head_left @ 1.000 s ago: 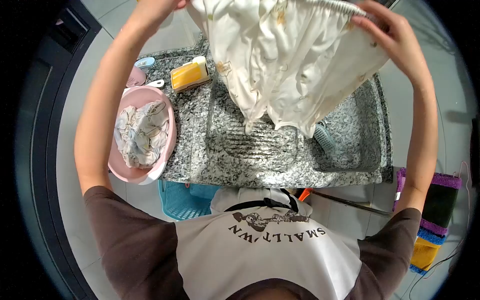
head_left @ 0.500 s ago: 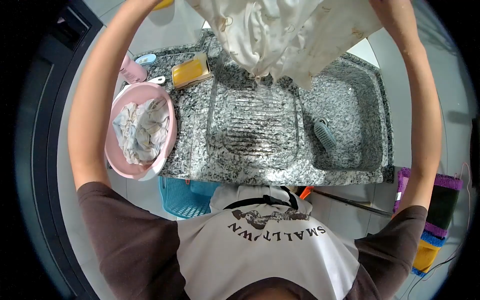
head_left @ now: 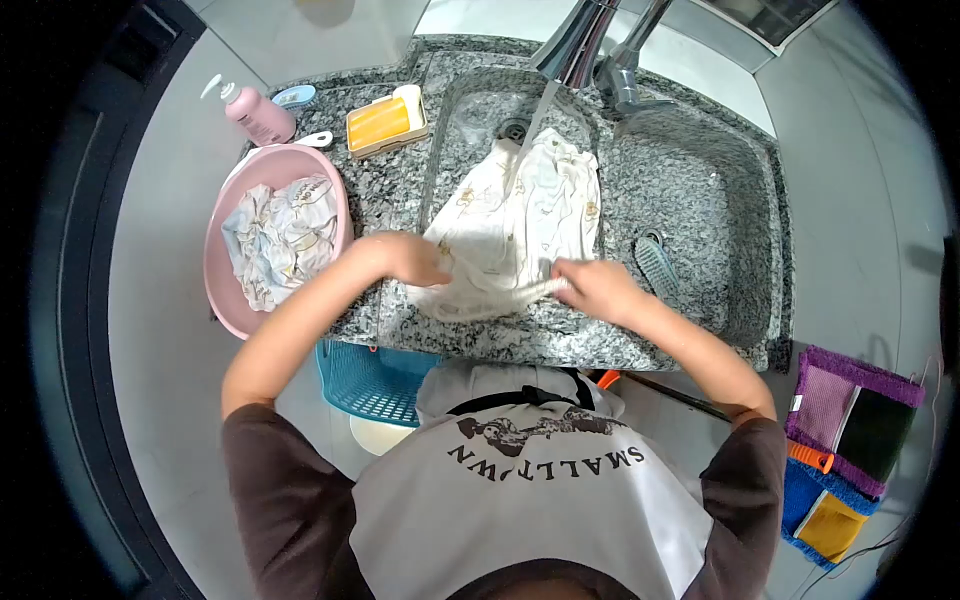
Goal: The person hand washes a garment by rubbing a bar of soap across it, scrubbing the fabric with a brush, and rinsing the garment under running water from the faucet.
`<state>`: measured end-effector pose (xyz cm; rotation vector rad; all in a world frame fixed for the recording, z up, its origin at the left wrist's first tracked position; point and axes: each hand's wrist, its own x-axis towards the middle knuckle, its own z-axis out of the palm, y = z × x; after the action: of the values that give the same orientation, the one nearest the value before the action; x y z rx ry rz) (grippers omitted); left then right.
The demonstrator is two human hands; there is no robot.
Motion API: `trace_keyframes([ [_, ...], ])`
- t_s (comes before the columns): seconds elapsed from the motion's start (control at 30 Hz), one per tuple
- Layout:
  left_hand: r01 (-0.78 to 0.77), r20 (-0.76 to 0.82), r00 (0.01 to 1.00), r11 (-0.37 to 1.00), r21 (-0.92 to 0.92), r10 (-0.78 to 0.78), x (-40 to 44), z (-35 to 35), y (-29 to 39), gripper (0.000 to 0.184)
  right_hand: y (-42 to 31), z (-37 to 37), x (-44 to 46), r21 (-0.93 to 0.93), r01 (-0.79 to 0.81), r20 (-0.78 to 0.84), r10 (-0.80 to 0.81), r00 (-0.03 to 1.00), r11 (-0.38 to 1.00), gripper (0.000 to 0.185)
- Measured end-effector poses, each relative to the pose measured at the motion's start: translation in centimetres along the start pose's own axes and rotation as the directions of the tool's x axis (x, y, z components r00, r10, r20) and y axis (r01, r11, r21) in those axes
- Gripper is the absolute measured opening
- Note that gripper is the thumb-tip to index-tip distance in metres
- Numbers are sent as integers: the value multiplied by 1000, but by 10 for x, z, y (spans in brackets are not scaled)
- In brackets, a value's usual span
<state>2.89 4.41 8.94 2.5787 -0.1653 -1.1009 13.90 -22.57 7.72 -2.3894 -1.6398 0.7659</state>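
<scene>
A pair of small white printed pants (head_left: 500, 225) lies spread over the ribbed middle basin, its legs toward the drain (head_left: 515, 129) and its waistband at the near edge. My left hand (head_left: 415, 260) is closed on the left end of the waistband. At the other end, my right hand (head_left: 598, 288) pinches the band between thumb and fingers. A stream of water from the chrome faucet (head_left: 580, 45) falls onto the far part of the pants.
On the left, a pink basin (head_left: 212, 265) holds wet cloth (head_left: 280, 240), beside a pink pump bottle (head_left: 262, 117) and a soap box (head_left: 385, 122). A scrub brush (head_left: 656, 265) lies in the right sink. Below the counter are a blue basket (head_left: 370, 388) and floor mats (head_left: 855, 410).
Both hands have come down from high overhead with the pants, which now lie in the middle basin. The faucet and its running water have come into view.
</scene>
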Motion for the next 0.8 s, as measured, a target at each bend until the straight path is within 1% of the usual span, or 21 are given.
trace_keyframes([
  [0.03,9,-62,998,1000,-25,-10,13,-1,7,40,1,5,1,12,12,138,-13,990,1000,35],
  [0.07,15,-122,992,999,-50,-21,27,1,11,39,2,5,5,17,14,144,-16,989,1000,35],
  [0.1,-100,-292,954,988,-116,62,49,13,8,37,5,3,14,53,-17,256,2,967,998,41],
  [0.13,-222,-459,879,962,-157,128,76,29,3,38,7,2,21,84,-51,363,18,932,995,47],
  [0.17,-223,-457,880,962,-159,128,103,50,1,38,7,2,25,122,-125,249,92,964,985,56],
  [0.2,-160,-670,739,984,-80,66,131,70,-1,41,15,16,33,161,-132,106,116,988,978,58],
  [0.23,-77,-841,541,997,-17,27,146,78,-2,45,26,35,44,200,-134,-42,145,989,971,62],
  [0.27,-79,-840,541,997,-17,29,148,78,-4,45,27,49,51,200,-135,-42,146,988,970,62],
  [0.3,-42,-871,490,999,18,37,150,77,-7,48,23,62,60,104,-273,-101,283,954,956,63],
  [0.33,-3,-899,436,999,50,47,152,75,-11,51,23,72,67,16,-409,-172,405,898,912,65],
  [0.37,-5,-897,439,999,49,46,149,70,-10,51,26,78,73,17,-411,-168,407,898,912,65],
  [0.43,83,-886,444,991,-106,-132,144,62,-13,56,36,88,85,-71,-414,-271,382,884,908,67],
  [0.47,97,-899,416,989,-108,-139,148,62,-19,56,43,88,94,-77,-417,-270,384,883,905,67],
  [0.5,96,-897,419,989,-108,-139,153,62,-24,56,53,85,103,-75,-418,-268,386,883,905,67],
  [0.57,177,-889,423,978,-109,-176,158,59,-31,55,71,76,123,-114,-390,-292,345,892,914,67],
  [0.63,183,-885,428,977,-112,-182,158,61,-31,54,87,68,145,-123,-388,-308,336,890,913,67],
  [0.7,187,-880,437,976,-115,-187,147,67,-17,53,100,61,165,-120,-366,-333,310,890,923,67],
  [0.77,299,-700,633,939,-172,-330,118,70,18,53,102,54,178,-130,-376,-340,315,886,917,65],
  [0.8,302,-698,634,937,-174,-334,119,76,18,53,101,51,182,-146,-397,-339,331,881,906,65],
])
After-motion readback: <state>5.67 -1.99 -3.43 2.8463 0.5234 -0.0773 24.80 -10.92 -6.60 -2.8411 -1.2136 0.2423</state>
